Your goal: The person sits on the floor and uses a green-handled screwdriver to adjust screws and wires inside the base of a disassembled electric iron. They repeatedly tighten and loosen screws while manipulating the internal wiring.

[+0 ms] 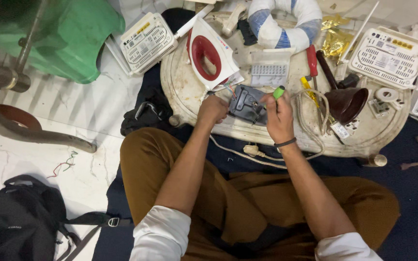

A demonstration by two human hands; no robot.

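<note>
A white and red clothes iron (212,54) lies on the low round cream table (185,87), its dark grey back cover (246,103) pulled off with coloured wires showing. My left hand (213,109) grips the left edge of that cover. My right hand (277,116) holds a green-handled screwdriver (278,92) upright against the cover's right side. A black band circles my right wrist. The iron's white cord (262,155) trails off the table's near edge to a plug.
On the table lie red (311,59) and yellow (310,93) screwdrivers, a dark brown funnel (346,102), a clear parts box (269,69), tape (386,94) and a white router (388,57). Another router (148,41), a green stool (59,36) and a black backpack (18,224) stand around.
</note>
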